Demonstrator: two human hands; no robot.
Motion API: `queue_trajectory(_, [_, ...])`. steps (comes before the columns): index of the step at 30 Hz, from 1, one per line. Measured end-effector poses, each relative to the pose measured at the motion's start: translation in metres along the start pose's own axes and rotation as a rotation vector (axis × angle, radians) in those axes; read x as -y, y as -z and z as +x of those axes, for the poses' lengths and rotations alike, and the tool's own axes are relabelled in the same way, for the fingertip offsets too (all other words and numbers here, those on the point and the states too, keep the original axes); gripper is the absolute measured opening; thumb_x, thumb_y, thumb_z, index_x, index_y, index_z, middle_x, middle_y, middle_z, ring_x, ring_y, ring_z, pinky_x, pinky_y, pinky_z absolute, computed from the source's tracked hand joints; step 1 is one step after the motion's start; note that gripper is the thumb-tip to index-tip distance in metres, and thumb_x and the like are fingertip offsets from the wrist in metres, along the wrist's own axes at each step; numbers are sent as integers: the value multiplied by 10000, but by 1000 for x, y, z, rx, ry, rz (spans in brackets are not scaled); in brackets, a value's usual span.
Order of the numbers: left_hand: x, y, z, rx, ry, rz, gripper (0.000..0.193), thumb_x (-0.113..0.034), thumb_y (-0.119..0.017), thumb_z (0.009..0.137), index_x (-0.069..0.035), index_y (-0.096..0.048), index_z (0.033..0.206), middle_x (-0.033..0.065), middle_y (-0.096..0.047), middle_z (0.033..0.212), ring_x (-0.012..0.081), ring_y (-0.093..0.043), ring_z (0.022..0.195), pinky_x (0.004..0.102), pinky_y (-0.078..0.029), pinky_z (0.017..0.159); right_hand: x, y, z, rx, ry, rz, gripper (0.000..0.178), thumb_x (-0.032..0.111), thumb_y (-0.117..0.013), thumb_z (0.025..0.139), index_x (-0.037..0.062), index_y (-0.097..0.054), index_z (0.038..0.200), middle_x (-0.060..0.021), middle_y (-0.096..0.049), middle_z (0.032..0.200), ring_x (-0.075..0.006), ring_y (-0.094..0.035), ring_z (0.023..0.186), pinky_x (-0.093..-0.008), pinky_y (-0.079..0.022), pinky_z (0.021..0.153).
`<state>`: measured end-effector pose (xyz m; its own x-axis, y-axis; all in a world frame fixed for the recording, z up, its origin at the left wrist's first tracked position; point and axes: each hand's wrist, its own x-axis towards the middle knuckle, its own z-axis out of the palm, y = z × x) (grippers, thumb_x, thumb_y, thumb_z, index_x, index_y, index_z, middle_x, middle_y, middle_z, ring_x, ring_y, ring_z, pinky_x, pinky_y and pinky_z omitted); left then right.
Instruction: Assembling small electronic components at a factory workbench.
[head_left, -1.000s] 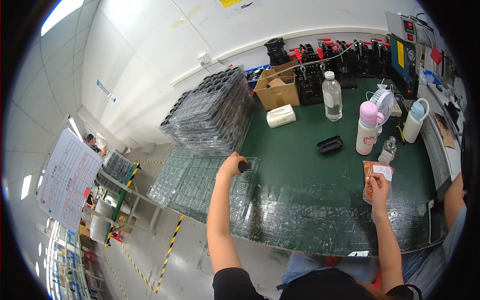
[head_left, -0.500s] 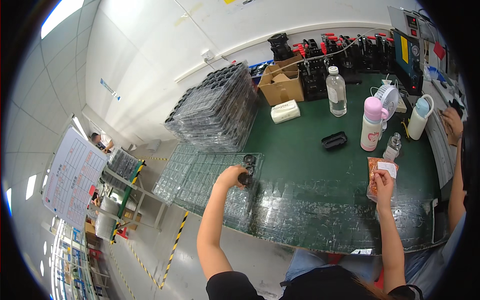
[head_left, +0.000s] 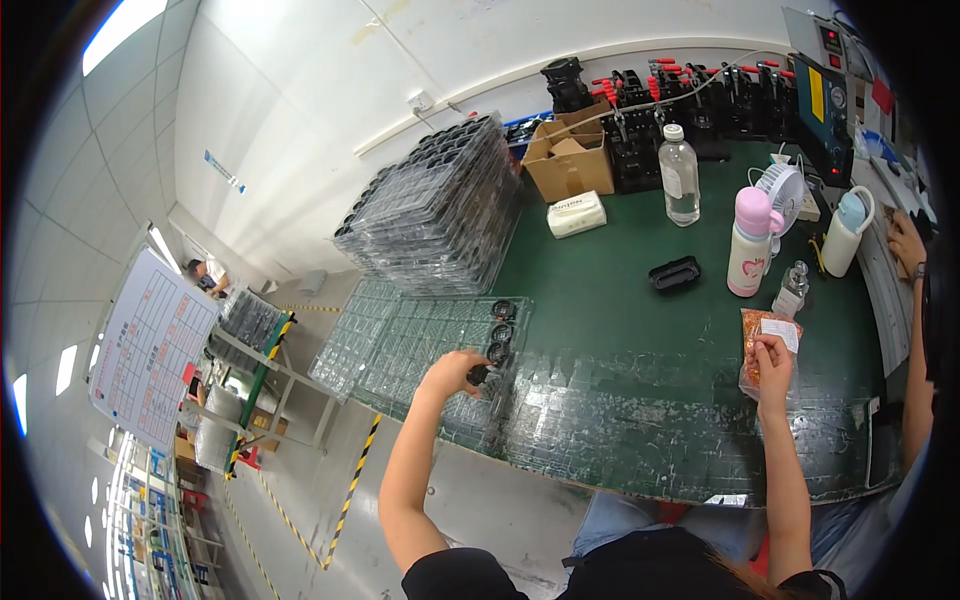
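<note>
Clear plastic tray (head_left: 415, 325): flat on the green surface (head_left: 590, 300), mostly unfilled by appearance. Three black round parts (head_left: 501, 331): seated in line at the tray's right edge, at 1 o'clock from the held part. Left hand (head_left: 455, 373): over the tray, fingers closed around another black round part (head_left: 479, 376), largely hidden. Outstanding, as judged: the seemingly bare pockets toward 10 o'clock. Right hand (head_left: 772, 372): at 3 o'clock from the left, fingers bunched against a bag of orange pieces (head_left: 752, 330); grip cannot be told. Tray stack (head_left: 430, 220): 12 o'clock from the left hand.
</note>
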<state>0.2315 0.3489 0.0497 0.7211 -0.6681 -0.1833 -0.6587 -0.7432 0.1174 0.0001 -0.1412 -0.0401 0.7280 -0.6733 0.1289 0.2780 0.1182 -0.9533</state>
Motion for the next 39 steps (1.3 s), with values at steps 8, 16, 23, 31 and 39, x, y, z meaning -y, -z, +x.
queue_trajectory(8, [-5, -3, -19, -89, -35, 10, 625, -195, -826, 490, -94, -615, 1069, 87, -615, 996, 319, -583, 930, 393, -474, 817, -2, 2, 0, -3, -3, -1, 75, 49, -510, 910, 22, -572, 942, -7, -563, 772, -55, -508, 665, -182, -420, 604])
queue_trajectory(16, [-7, 0, -28, -136, -24, -10, 567, -202, -820, 516, -77, -613, 1029, 81, -613, 994, 318, -590, 905, 391, -487, 781, -1, 1, -1, -9, -15, -11, 80, 55, -513, 910, 22, -574, 950, -8, -564, 764, -55, -507, 655, -182, -419, 603])
queue_trajectory(23, [-14, 4, -42, -59, 39, -42, 626, -151, -824, 500, -101, -605, 1084, 80, -598, 1072, 310, -581, 966, 384, -488, 821, -2, 1, 0, -11, -11, -16, 74, 57, -517, 909, 22, -573, 943, -7, -567, 760, -53, -507, 650, -180, -418, 599])
queue_trajectory(31, [-23, -10, -49, -158, -104, -53, 629, -299, -803, 586, -97, -596, 1144, 93, -582, 1140, 309, -563, 1023, 386, -471, 872, -2, 1, 0, -2, -3, -33, 67, 60, -521, 908, 26, -571, 938, -5, -567, 758, -47, -503, 648, -174, -414, 593])
queue_trajectory(39, [-6, -52, -9, -394, 335, -125, 154, -158, -636, 773, -54, -638, 886, 127, -601, 900, 331, -600, 845, 425, -488, 730, 0, -2, -2, -1, -7, 0, 62, 64, -524, 908, 28, -569, 932, -7, -568, 763, -43, -501, 653, -173, -415, 593])
